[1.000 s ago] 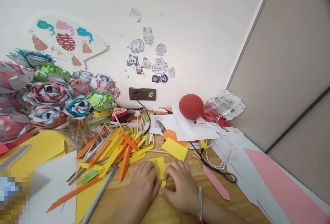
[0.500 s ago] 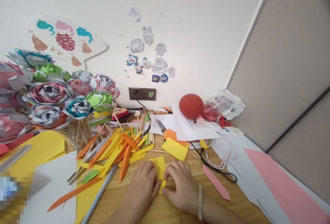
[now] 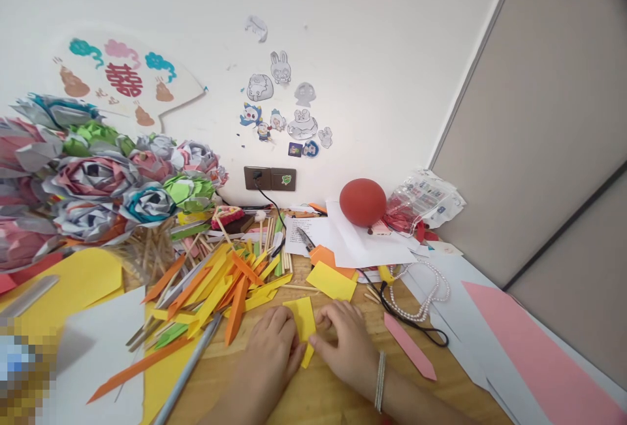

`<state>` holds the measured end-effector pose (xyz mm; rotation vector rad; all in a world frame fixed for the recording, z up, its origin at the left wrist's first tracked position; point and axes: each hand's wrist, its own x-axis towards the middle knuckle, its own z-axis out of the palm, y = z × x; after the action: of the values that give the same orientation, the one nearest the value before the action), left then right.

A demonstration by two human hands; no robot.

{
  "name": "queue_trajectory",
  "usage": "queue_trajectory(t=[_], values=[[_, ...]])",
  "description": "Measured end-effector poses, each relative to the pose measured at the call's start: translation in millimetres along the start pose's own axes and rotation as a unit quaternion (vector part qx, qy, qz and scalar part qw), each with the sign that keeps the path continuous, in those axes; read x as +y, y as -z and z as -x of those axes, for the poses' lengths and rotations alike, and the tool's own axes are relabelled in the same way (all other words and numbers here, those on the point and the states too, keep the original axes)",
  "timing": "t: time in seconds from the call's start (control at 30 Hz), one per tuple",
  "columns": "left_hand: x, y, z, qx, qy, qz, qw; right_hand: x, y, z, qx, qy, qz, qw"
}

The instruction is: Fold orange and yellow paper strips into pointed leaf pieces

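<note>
A small piece of yellow paper (image 3: pixel 305 318) lies on the wooden table in front of me, with a fold near its lower end. My left hand (image 3: pixel 274 340) is closed over its left edge, fingers curled and thumb on the lower part. At the right edge is my right hand (image 3: pixel 343 340), wearing a beaded bracelet (image 3: pixel 379 382). Its thumb tip touches the paper near the fold, while the bent index finger stands apart from the thumb. Just beyond lies another yellow paper piece (image 3: pixel 333 281), partly over an orange one (image 3: pixel 323 256).
Left of my hands lie a heap of folded yellow and orange strips (image 3: pixel 210 288) and a grey rod (image 3: pixel 191 366). Paper flowers (image 3: pixel 98 177) crowd the far left. Toward the right are a pink strip (image 3: pixel 410 346), a black cord (image 3: pixel 416 327), pearl beads (image 3: pixel 443 281) and a red balloon (image 3: pixel 363 202).
My right hand has shifted slightly right, its index finger coming away from the yellow paper's edge. My left hand stays on the paper.
</note>
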<state>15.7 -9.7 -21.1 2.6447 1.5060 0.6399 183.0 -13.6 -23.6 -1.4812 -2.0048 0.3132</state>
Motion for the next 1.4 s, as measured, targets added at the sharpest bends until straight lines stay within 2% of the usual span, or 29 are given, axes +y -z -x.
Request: queue_trajectory(t=[0.17, 0.33, 0.43, 0.57, 0.77, 0.87, 1.17, 1.4], values=[[-4, -2.1, 4, 0.04, 0.035, 0.0, 0.999, 0, -4, 4, 0.002, 0.012, 0.018, 1.0], [-14, 2.3, 4, 0.054, 0.063, -0.001, 0.997, 2, -5, 2, -0.004, 0.003, 0.01, 1.0], [-24, 2.5, 3, 0.081, 0.062, -0.015, 0.995, 2, -5, 1, -0.008, -0.001, 0.001, 1.0], [-36, -1.2, 3, 0.12, 0.029, -0.008, 0.992, 1, -5, 2, -0.005, -0.004, -0.009, 1.0], [-39, -6.1, 4, 0.101, -0.039, 0.009, 0.994, 2, -4, 2, -0.008, 0.009, -0.025, 1.0], [-37, -3.7, 4, 0.095, -0.051, 0.01, 0.994, 3, -3, 2, -0.013, 0.007, -0.031, 0.999], [-22, 8.0, 3, 0.088, -0.041, -0.006, 0.995, 3, -5, 1, -0.017, 0.007, -0.016, 1.0], [-24, -2.3, 5, 0.053, -0.019, 0.014, 0.998, 3, -3, 1, -0.016, 0.015, -0.018, 1.0]])
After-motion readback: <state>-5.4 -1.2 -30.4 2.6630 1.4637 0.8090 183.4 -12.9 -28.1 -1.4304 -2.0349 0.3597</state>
